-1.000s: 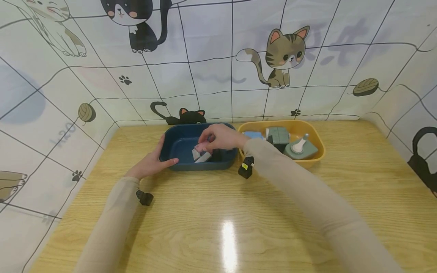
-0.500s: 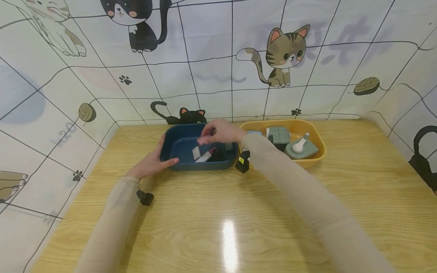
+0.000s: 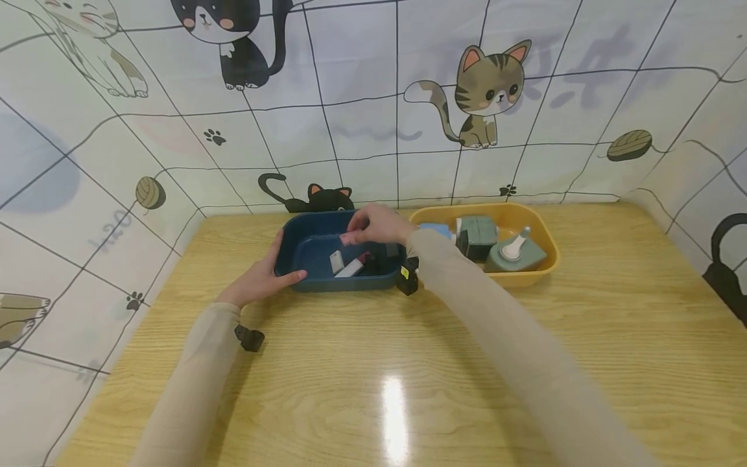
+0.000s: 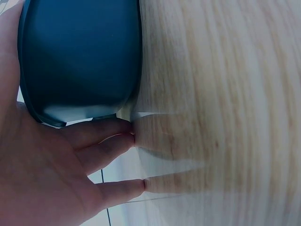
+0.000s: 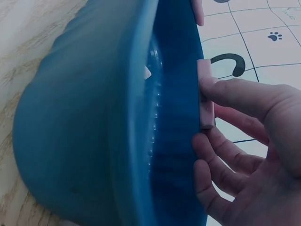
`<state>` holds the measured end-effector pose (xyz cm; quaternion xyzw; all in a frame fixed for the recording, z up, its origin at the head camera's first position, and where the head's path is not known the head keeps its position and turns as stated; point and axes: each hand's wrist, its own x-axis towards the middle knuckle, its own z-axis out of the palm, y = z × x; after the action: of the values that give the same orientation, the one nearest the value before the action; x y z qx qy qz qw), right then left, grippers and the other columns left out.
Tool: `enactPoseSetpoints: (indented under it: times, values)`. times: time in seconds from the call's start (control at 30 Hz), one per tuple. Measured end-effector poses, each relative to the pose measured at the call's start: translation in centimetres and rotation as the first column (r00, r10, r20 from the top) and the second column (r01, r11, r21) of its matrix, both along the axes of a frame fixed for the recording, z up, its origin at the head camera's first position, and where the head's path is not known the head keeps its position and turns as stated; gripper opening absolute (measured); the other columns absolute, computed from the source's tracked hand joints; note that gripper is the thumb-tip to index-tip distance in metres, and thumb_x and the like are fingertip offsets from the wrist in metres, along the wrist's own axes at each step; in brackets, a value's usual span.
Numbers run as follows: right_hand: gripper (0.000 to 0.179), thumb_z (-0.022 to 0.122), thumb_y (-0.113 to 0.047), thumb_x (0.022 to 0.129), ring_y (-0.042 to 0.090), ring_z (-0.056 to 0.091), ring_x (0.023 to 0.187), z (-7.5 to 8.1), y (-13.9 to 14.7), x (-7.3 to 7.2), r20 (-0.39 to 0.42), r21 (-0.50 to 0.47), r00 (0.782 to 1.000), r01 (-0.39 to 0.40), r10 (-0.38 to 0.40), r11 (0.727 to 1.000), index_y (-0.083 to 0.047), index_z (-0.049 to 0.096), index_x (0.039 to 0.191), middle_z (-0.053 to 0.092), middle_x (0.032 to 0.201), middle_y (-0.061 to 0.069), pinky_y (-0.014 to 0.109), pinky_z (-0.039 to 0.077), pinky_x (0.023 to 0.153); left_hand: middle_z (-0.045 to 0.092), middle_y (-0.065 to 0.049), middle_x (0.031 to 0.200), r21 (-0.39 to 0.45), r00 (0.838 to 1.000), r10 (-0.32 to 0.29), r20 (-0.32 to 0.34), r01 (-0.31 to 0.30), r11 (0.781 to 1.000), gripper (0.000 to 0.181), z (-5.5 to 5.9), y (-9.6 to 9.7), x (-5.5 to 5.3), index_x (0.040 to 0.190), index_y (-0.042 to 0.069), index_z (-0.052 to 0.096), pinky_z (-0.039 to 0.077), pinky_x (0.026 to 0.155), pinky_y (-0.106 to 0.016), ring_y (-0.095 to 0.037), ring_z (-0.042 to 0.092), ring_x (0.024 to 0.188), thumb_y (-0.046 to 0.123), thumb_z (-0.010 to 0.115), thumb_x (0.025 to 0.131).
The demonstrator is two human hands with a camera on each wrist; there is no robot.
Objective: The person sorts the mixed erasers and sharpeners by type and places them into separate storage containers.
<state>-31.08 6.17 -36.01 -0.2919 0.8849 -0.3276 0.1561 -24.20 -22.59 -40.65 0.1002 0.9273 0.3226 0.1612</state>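
My right hand (image 3: 382,222) pinches a small pink rectangular block (image 3: 350,238) between thumb and fingers, over the dark blue bin (image 3: 309,283). In the right wrist view the pink block (image 5: 206,94) stands on end against the fingers, overlapping the bin's far wall. My left hand (image 3: 260,280) rests at the bin's left end, thumb at the front rim. The left wrist view shows straight fingers (image 4: 106,143) beside the bin's end, their tips at the tabletop. Inside the bin lie a short white piece (image 3: 336,261), a longer white piece (image 3: 350,268) with a dark pink end, and dark items.
A yellow bin (image 3: 554,259) stands just right of the blue one. It holds a grey-green box (image 3: 478,232), a grey-green pump bottle (image 3: 516,255) and something light blue (image 3: 436,228). Behind both rises a cat-print cloth (image 3: 362,136); the wooden table (image 3: 327,363) extends in front.
The right hand has lifted the pink block up from the other pieces and shifted slightly toward the back, uncovering the dark items. My left hand has stayed at the bin's end.
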Motion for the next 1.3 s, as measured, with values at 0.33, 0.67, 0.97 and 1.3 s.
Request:
enactPoseSetpoints:
  times: [0.33,0.67,0.97,1.3]
  values:
    - [0.024,0.069,-0.016,0.09,0.023,0.058,0.102,0.3,-0.4,-0.7,0.034,0.054,0.998,0.048,-0.05,0.997,-0.004,0.07,0.111,0.066,0.109,0.01,0.035,0.048,0.086,0.001,-0.022,0.158,-0.002,1.0,0.002,0.005,-0.002,1.0,0.107,0.0,0.1,0.0,0.152,0.025,-0.02,0.02,0.107,-0.063,-0.049,0.016,0.139,0.057,0.061,0.089]
    - [0.027,0.069,-0.015,0.089,0.025,0.059,0.103,0.7,-0.4,-0.7,0.049,0.087,0.994,0.093,-0.097,0.992,-0.002,0.07,0.112,0.067,0.111,0.011,0.036,0.048,0.088,0.001,-0.022,0.158,0.0,1.0,-0.005,-0.006,0.005,1.0,0.108,-0.1,0.2,-0.1,0.152,0.026,-0.02,0.021,0.108,-0.061,-0.049,0.018,0.139,0.057,0.061,0.088]
    - [0.029,0.067,-0.012,0.089,0.025,0.061,0.104,0.7,0.0,-0.7,0.084,0.051,0.991,0.101,-0.105,0.994,0.002,0.069,0.114,0.067,0.112,0.013,0.037,0.047,0.091,0.001,-0.021,0.159,0.001,1.0,-0.015,-0.012,0.015,1.0,0.108,0.1,0.2,-0.2,0.152,0.025,-0.02,0.022,0.107,-0.061,-0.049,0.02,0.138,0.056,0.061,0.089]
    - [0.026,0.067,-0.011,0.089,0.023,0.061,0.103,1.4,0.0,0.1,0.088,0.032,0.994,0.056,-0.059,0.998,-0.002,0.069,0.113,0.067,0.112,0.011,0.036,0.047,0.091,-0.001,-0.021,0.159,0.008,1.0,-0.009,-0.009,0.009,1.0,0.108,0.1,0.1,0.0,0.152,0.024,-0.019,0.02,0.108,-0.06,-0.048,0.017,0.139,0.055,0.062,0.089]
